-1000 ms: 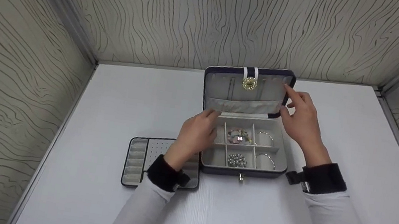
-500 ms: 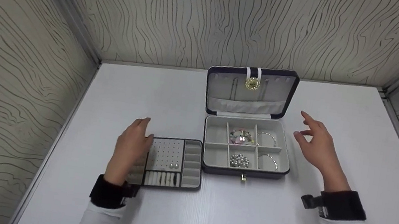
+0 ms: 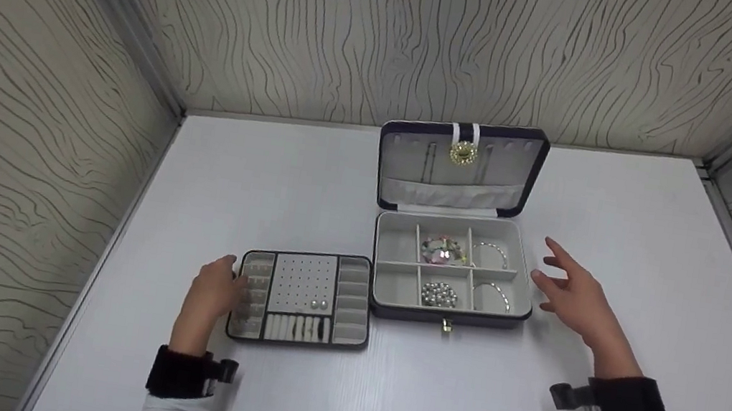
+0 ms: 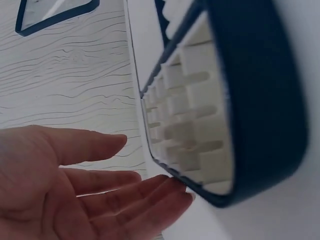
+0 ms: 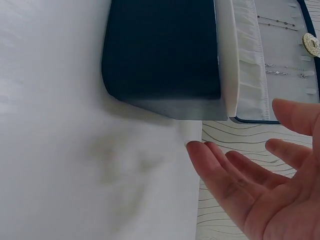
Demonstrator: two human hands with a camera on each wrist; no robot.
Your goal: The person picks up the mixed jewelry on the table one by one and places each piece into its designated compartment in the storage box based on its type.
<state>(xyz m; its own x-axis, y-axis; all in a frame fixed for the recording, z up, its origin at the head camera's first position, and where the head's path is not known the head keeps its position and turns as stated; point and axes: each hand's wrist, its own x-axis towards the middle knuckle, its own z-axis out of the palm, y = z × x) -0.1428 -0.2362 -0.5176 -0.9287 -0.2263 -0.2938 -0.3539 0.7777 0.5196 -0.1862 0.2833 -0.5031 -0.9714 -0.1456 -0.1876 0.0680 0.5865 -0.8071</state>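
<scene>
A flat jewelry tray (image 3: 300, 283) with a dark rim lies on the white table, holding a pair of pearl earrings (image 3: 319, 304) and several rings. My left hand (image 3: 211, 295) is at its left edge, fingers loosely extended; in the left wrist view the fingertips (image 4: 175, 192) meet or nearly meet the rim. To the tray's right stands a dark blue jewelry box (image 3: 408, 313), its lid (image 3: 409, 161) raised, with necklaces hanging inside. Its compartments hold a colorful bracelet (image 3: 435, 253), a grey beaded piece (image 3: 440, 295) and two thin bracelets. My right hand (image 3: 576, 302) hovers beside the box, holding nothing.
The white table (image 3: 423, 403) runs back to a wood-grain patterned wall (image 3: 376, 40), with matching panels on both sides. A gold clasp (image 3: 446, 326) sticks out from the box's front. The tray and box stand close side by side.
My right hand has left the box lid and moved right and toward me. My left hand has gone from the box to the tray's left edge. Box and tray look unmoved.
</scene>
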